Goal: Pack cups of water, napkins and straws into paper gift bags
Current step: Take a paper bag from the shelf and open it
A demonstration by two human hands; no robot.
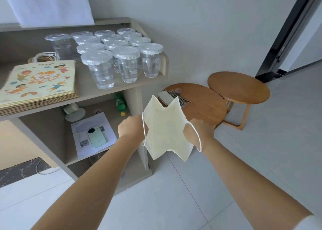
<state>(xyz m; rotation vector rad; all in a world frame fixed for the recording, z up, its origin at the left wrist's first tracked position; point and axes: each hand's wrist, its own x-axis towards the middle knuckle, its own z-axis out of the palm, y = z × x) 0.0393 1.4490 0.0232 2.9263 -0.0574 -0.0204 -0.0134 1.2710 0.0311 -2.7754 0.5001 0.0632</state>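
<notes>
So the paper gift bag (167, 130) is up in the air over the floor, stretched between both hands. The left hand (133, 127) has its grip pinched on the bag's left edge by the handle. The right hand (198, 131) does the same on the right edge, so neither is free. The cups of water (122, 59) sit on the worktop (139, 85), up and to the left of the bag, closer to the left hand. The straws (176, 96) lie on the round wooden worktop (205, 106) just past the bag. I'd guess one hand has to let go before anything goes in.
</notes>
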